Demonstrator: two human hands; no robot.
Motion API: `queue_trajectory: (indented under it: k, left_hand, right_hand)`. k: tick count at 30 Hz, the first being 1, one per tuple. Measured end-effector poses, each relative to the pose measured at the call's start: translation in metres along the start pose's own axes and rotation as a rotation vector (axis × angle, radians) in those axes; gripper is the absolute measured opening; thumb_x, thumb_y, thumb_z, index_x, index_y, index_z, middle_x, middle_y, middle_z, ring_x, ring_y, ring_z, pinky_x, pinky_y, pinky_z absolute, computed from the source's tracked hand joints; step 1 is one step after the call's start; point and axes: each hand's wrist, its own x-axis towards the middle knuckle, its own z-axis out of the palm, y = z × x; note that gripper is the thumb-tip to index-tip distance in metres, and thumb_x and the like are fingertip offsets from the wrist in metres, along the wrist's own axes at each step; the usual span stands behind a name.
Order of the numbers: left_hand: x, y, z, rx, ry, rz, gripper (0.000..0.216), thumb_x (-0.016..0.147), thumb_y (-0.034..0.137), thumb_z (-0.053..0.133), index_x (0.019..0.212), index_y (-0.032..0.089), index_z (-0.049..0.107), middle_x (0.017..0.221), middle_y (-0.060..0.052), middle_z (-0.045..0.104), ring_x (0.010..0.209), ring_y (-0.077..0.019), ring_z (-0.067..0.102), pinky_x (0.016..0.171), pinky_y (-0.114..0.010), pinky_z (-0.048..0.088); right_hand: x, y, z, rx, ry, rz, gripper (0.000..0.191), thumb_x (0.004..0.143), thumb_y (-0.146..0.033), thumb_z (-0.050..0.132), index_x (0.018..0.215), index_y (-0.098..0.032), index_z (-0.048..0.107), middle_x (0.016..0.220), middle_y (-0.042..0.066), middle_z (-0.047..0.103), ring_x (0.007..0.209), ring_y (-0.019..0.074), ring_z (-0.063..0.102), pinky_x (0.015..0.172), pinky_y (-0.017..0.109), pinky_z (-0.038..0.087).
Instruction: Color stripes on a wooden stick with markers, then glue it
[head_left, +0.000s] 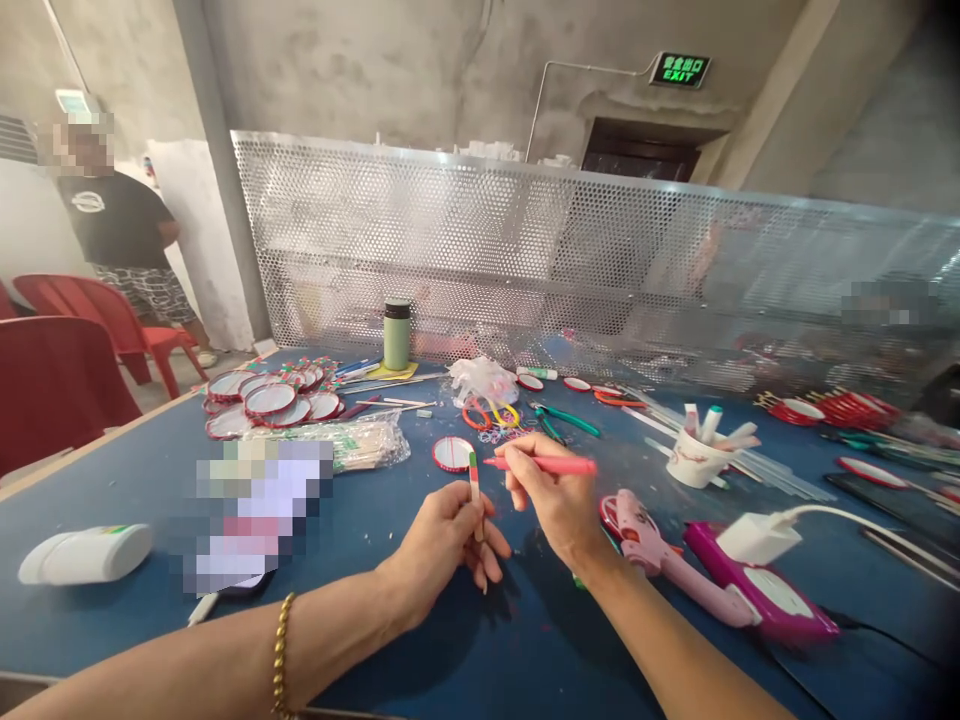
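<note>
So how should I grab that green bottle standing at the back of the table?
Take the green bottle around the middle of its body, coming from the front, your side. It stands upright with straight round sides, so a hand wraps it well. The mesh screen stands close behind it, so that side looks blocked.

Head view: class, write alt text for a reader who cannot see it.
A left hand holds a small stick upright while the right hand points a pink marker at its top, over a blue table with red-rimmed discs and a pink glue gun.
</note>
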Motion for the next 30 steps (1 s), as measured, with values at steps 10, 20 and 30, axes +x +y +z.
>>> queue_trajectory:
  k: [10,20,30]
  left_hand:
    - [0.0,0.002,-0.003,-0.028,-0.083,0.023,0.034,0.09,0.048,0.061,0.088,0.015,0.052,0.076,-0.007,0.071,0.057,-0.0139,0.068,0.056,-0.025,0.052]
    - [0.006,-0.001,-0.007,-0.103,-0.109,0.013,0.039,0.088,0.051,0.066,0.085,0.013,0.058,0.073,-0.005,0.067,0.057,-0.0135,0.068,0.056,-0.025,0.054]
    - [0.002,-0.001,-0.006,-0.076,-0.062,-0.033,0.033,0.09,0.045,0.064,0.086,0.012,0.059,0.073,-0.006,0.068,0.058,-0.0157,0.07,0.06,-0.028,0.058]
  right_hand:
    - [-0.014,-0.002,0.007,-0.077,0.024,0.041,0.026,0.092,-0.039,0.061,0.075,-0.019,0.063,0.058,-0.002,0.062,0.046,0.0109,0.058,0.05,0.023,0.049]
    - [-0.018,0.001,0.011,-0.073,0.018,0.158,0.027,0.086,-0.041,0.062,0.071,-0.019,0.059,0.057,-0.003,0.061,0.041,0.0093,0.055,0.042,0.021,0.045]
    - [-0.015,0.002,0.009,-0.084,-0.017,0.163,0.027,0.086,-0.042,0.063,0.073,-0.018,0.061,0.056,-0.003,0.061,0.041,0.0095,0.055,0.043,0.021,0.045]
